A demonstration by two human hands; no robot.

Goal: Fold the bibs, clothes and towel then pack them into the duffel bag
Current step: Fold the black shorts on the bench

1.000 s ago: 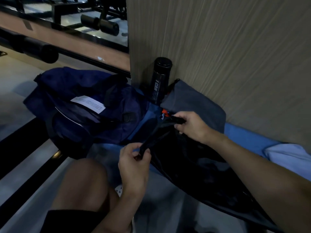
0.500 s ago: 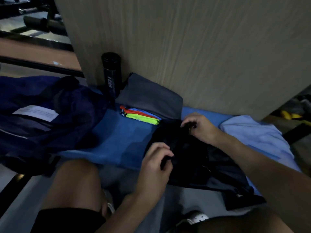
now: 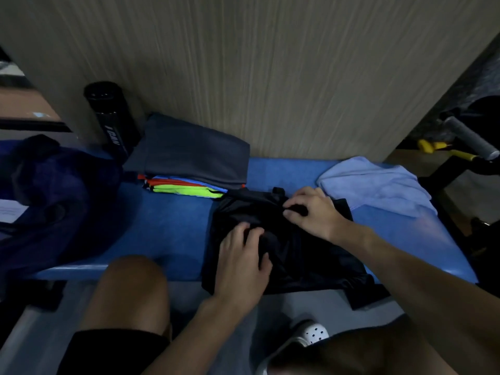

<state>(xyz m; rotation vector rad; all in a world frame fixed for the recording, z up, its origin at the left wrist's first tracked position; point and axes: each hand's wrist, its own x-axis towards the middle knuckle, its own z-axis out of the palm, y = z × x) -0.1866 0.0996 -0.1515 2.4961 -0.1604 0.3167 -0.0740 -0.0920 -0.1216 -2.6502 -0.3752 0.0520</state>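
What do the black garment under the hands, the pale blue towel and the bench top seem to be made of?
The black garment looks like thin, slick synthetic fabric: faint sheen, soft creases. The pale blue towel looks matte and plush, perhaps microfibre: no shine, rounded folds. The bench top seems smooth padded vinyl: light glints along its front edge.

Light is dim and bluish throughout. A tall panel wall point(image 3: 270, 77) of pale vertical wood grain is seen straight ahead, met at its foot by a blue padded bench point(image 3: 167, 228). Grey floor point(image 3: 24, 334) is noted below the bench's near edge. At far right a black frame point(image 3: 443, 171) with yellow fittings point(image 3: 433, 147) and a grey padded bar point(image 3: 470, 138) is made out, possibly gym equipment. A dark rail point(image 3: 29, 125) is noted far left.
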